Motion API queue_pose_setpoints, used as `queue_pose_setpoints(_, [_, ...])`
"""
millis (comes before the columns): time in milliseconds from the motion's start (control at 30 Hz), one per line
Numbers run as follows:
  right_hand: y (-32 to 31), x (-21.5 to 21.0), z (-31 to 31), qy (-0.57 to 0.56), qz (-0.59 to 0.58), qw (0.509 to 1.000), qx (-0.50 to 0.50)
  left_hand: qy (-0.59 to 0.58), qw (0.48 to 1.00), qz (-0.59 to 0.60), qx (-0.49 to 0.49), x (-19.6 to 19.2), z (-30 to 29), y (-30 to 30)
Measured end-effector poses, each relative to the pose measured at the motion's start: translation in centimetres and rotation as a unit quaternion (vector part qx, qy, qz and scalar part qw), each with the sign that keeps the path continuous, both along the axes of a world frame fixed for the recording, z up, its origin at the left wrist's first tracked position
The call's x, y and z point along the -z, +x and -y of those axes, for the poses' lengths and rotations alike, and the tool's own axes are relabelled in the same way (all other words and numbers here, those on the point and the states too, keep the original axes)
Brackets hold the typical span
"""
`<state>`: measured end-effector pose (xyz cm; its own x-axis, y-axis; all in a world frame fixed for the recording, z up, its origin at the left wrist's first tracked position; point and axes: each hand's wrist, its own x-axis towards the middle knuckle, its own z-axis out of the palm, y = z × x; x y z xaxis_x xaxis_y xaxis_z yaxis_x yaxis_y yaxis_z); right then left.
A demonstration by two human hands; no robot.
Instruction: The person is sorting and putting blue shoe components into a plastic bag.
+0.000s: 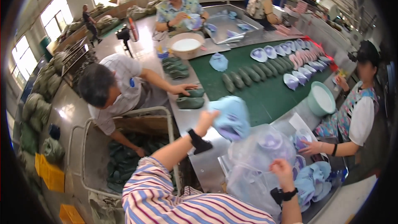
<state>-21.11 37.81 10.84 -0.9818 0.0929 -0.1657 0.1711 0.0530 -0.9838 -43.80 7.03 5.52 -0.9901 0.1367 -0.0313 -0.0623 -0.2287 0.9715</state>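
Left hand [206,120] lifts a blue shoe upper [232,117]; right hand [282,170] grips a plastic bag [253,161].

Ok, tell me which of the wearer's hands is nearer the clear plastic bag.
Right. The right hand grips the top of the clear plastic bag. The left hand is raised above and left of it, holding a light blue shoe upper over the metal table.

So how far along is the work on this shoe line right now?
Done: rows of green lasts and blue uppers lie on the green belt. In hand: the left hand holds a blue upper; the right hand grips a clear plastic bag. Left: more uppers piled beside it.
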Motion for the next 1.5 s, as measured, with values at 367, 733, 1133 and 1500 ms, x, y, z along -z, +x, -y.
queue_pose_setpoints(367, [0.8, 0.1, 2.7, 0.171, 0.080, 0.956, -0.223, -0.343, 0.886, -0.157, -0.268, -2.5, 3.2, -24.0])
queue_pose_setpoints(733, [-2.3, 9.6, -1.5, 0.232, 0.070, 0.967, -0.074, -0.176, 0.819, -0.327, 0.438, 1.9, -12.4, 9.7])
queue_pose_setpoints(1133, [-0.9, 15.4, 2.1, 0.535, -0.027, 0.808, -0.243, -0.486, 0.716, -0.357, 0.353, 8.4, -6.3, 18.5])
queue_pose_setpoints(1500, [-3.4, 5.9, -1.2, 0.483, -0.196, 0.851, -0.062, -0.411, 0.835, -0.344, 0.122, 1.3, -4.3, 13.4])
